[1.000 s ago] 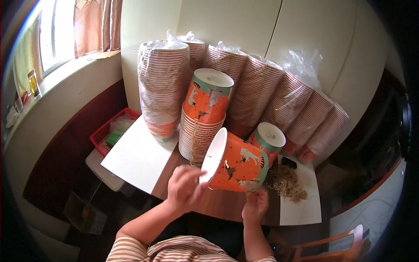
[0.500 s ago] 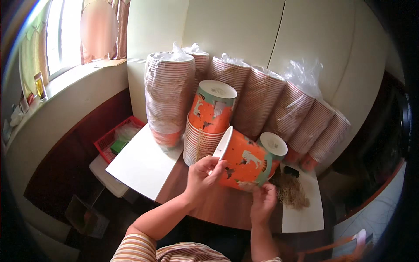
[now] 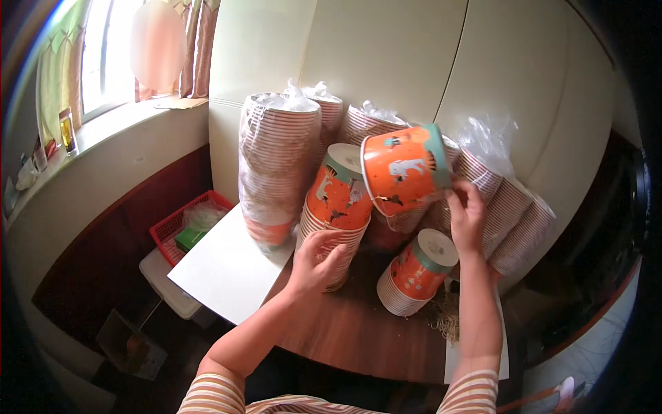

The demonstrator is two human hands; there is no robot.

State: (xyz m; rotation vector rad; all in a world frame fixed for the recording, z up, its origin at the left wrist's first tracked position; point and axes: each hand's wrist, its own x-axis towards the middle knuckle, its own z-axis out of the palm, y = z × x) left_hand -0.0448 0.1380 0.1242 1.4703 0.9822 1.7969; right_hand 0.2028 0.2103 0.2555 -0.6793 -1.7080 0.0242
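Note:
Raised in my right hand [image 3: 467, 215] is a large orange paper cup [image 3: 405, 169] with a green band and animal prints. It lies tilted on its side, its white rim toward the left, and my fingers grip it by the base end. My left hand [image 3: 318, 262] is empty, fingers apart, in front of a stack of upside-down orange cups [image 3: 338, 201]; whether it touches them I cannot tell. To the right, a shorter stack of the same cups [image 3: 419, 270] stands upside down on the brown table [image 3: 352, 328].
Tall plastic-wrapped cup stacks [image 3: 279, 165] line the back by a pale wall. A white board [image 3: 231, 265] lies on the left. Beyond it sits a red basket [image 3: 162, 238] on a white box. A tangle of twine [image 3: 448, 319] lies by my right forearm.
The orange cup has gone up and away from me, now in my right hand alone. My left hand has let go of its rim. The shorter stack is in fuller view.

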